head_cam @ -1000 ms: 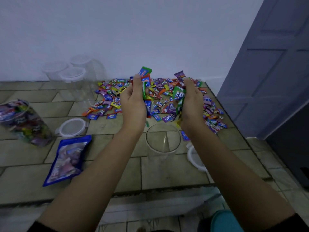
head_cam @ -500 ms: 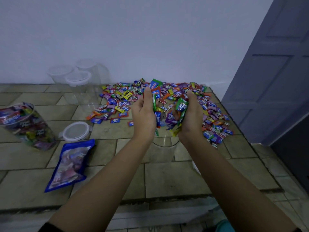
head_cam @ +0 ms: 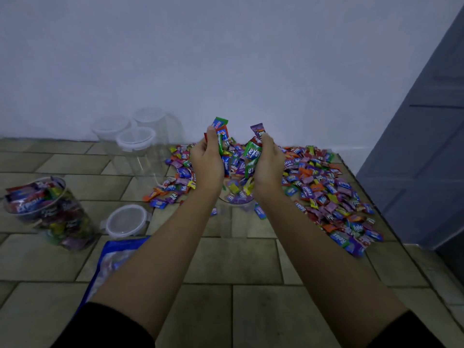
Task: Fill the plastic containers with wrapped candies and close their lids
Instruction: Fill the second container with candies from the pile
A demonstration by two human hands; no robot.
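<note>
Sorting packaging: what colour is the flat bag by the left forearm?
The bag is blue, clearest in the head view.

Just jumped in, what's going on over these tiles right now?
A person's left hand and right hand each grip a bunch of wrapped candies above an open clear container; a few candies seem to be inside it. A big candy pile lies behind and beside it. At left, a filled container stands with a loose lid nearby. Empty lidded containers wait by the wall.

Dim, bluish, soft picture; wide-angle bending at edges, no glare.
</note>
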